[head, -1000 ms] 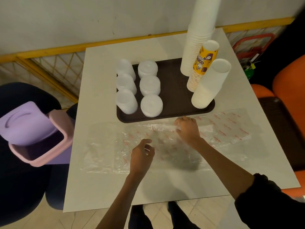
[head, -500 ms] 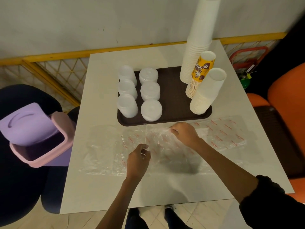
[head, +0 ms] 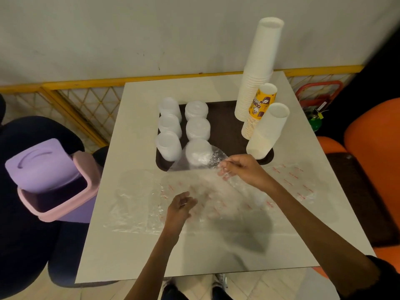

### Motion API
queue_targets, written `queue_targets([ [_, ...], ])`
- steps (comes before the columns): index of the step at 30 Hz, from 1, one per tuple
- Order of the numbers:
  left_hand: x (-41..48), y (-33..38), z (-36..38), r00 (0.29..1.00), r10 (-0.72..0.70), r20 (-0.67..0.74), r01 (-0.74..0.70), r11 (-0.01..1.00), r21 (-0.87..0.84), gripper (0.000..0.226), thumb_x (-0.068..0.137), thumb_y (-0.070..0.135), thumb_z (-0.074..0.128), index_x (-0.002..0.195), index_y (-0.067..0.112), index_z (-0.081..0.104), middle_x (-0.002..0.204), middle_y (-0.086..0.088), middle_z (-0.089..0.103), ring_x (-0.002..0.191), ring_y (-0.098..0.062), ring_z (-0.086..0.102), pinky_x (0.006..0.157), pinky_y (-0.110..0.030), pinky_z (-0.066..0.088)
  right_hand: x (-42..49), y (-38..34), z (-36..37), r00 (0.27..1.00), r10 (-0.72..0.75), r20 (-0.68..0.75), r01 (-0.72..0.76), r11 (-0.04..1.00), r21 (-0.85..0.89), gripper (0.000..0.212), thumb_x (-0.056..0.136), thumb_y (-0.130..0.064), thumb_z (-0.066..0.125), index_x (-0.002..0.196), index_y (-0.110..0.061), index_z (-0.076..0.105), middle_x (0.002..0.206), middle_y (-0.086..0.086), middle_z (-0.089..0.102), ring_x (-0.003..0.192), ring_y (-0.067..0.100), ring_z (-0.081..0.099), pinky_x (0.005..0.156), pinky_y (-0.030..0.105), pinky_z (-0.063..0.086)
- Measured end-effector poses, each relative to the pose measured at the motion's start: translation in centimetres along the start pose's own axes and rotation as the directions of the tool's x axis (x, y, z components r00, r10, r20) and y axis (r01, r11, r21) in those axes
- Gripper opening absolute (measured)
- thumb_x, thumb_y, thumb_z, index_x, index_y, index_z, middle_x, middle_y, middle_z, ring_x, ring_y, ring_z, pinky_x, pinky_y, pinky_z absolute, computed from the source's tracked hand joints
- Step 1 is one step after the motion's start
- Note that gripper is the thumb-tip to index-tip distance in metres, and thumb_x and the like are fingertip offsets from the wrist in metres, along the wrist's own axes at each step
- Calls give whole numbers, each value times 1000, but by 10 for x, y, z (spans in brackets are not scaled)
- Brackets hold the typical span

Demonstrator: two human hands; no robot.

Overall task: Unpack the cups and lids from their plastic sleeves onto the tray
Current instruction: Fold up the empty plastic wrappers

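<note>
**Head view.** The right hand (head: 242,172) has raised the far edge of the empty plastic sleeve (head: 151,202) off the table (head: 216,256). Its thumb and fingertips pinch the film. The lifted film now overlaps the tray (head: 225,126) at its 6 o'clock rim and veils the nearest lid stack (head: 197,152).

The left hand (head: 180,207) sits on the sleeve at the right hand's 7 o'clock with its fingers curled. Whether it grips the film cannot be determined.

**Task status.** Six lid stacks (head: 198,128) stand on the tray's 9 o'clock half and three cup stacks (head: 257,83) on its 3 o'clock side. No filled sleeve is visible, so unpacking appears complete and only wrapper clearance remains. An open swing-lid bin (head: 43,169) stands at the table's 9 o'clock.

**Difference from one second earlier.** The right hand then lay low on flat film, short of the tray rim. The left hand's position is nearly unchanged.
</note>
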State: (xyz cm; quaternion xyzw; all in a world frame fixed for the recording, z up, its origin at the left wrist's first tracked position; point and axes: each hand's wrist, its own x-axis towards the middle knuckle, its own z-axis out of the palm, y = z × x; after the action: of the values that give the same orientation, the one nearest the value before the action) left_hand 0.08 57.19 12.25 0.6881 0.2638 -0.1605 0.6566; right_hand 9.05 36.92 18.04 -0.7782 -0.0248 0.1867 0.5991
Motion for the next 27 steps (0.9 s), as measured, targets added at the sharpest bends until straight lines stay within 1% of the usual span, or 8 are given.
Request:
queue_targets([
  [2, -2, 8, 4, 992, -49, 113, 68, 982, -175, 50, 80, 29, 70, 124, 21, 48, 121, 1, 59, 112, -14, 54, 98, -38, 41, -3, -8, -5, 999, 33, -12, -32, 996, 87, 13, 93, -15, 58, 87, -10, 69, 81, 11, 73, 72, 16, 69, 77, 33, 58],
  [7, 0, 33, 25, 951, -64, 301, 192, 889, -416, 50, 87, 31, 61, 131, 21, 41, 133, 1, 54, 126, -19, 45, 106, -43, 34, -13, -17, -13, 994, 113, 1, -105, 924, 368, 15, 94, -14, 54, 91, -15, 68, 76, -4, 73, 73, 9, 70, 71, 24, 57],
  [13, -2, 50, 40, 951, -71, 302, 173, 929, -327, 14, 88, 20, 61, 98, 10, 65, 79, -1, 63, 67, -10, 56, 61, -22, 45, -26, -6, -20, 969, 242, -55, -176, 826, 535, 20, 97, -18, 48, 100, -7, 64, 92, 10, 72, 79, 14, 70, 70, 23, 57],
  [17, -2, 51, 31, 977, -75, 202, 127, 957, -259, 11, 90, 18, 63, 94, 8, 65, 78, 0, 63, 71, -10, 58, 69, -23, 48, -40, 10, -23, 945, 322, 63, -318, 849, 422, 29, 88, -32, 55, 103, -10, 67, 100, 11, 73, 82, 27, 58, 72, 22, 55],
  [20, -5, 54, 24, 983, -51, 179, 89, 973, -212, 11, 93, 18, 59, 94, 12, 68, 85, 1, 67, 77, -11, 57, 70, -22, 46, -45, 12, -18, 948, 315, 52, -305, 849, 432, 19, 94, -16, 52, 101, -6, 67, 98, 12, 73, 77, 20, 66, 55, 14, 49],
  [22, -7, 56, 19, 983, -32, 178, 63, 983, -172, 13, 94, 19, 56, 94, 13, 68, 89, 1, 69, 81, -12, 58, 72, -23, 46, -46, 10, -18, 955, 296, 30, -276, 843, 461, 18, 95, -11, 51, 99, -5, 67, 104, 18, 70, 83, 15, 71, 64, 17, 50],
  [25, -9, 63, 12, 988, 21, 154, 1, 990, -141, 15, 95, 18, 54, 92, 12, 68, 86, -2, 69, 82, -15, 63, 74, -25, 47, -46, 4, -15, 965, 256, -65, -202, 874, 442, 18, 94, -12, 55, 99, -1, 69, 101, 19, 70, 82, 19, 72, 71, 22, 56],
  [27, -10, 71, 9, 988, 104, 115, -90, 989, -120, 14, 94, 18, 57, 88, 11, 68, 84, -1, 68, 81, -15, 63, 78, -28, 47, -46, 1, -14, 959, 174, -223, -120, 964, 238, 17, 92, -16, 59, 95, -5, 71, 90, 14, 73, 84, 30, 69, 79, 34, 54],
])
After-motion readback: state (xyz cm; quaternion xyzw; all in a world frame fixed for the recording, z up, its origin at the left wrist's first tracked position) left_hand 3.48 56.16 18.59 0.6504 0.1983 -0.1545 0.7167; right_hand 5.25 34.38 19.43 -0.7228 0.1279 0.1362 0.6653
